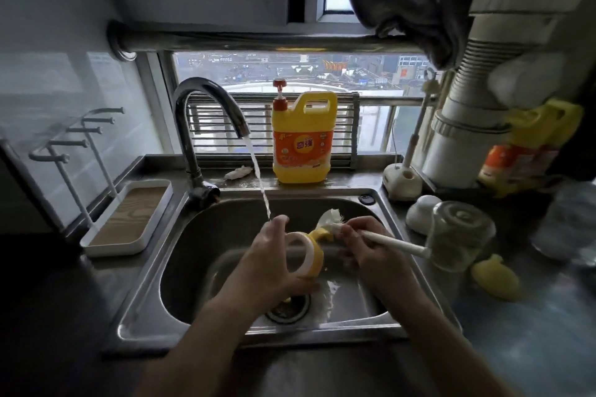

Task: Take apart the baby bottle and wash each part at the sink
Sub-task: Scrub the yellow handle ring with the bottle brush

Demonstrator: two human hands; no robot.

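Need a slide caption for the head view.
Left hand holds the yellow collar over the sink; right hand works a white brush on it, tap running.

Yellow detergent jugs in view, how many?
2. One detergent jug stands on the ledge behind the sink, right of the faucet. A second jug sits far right, blurred, partly behind the white pipe. More could be hidden there.

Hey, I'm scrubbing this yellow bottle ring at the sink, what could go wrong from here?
1. The wet ring, gripped in your left hand, hangs about over the drain; it could slip and drop onto it.
2. The brush in your right hand points its handle end at the upturned bottle beside the sink; a backstroke might knock it over.
3. The water lands by your left fingers and may splash out.
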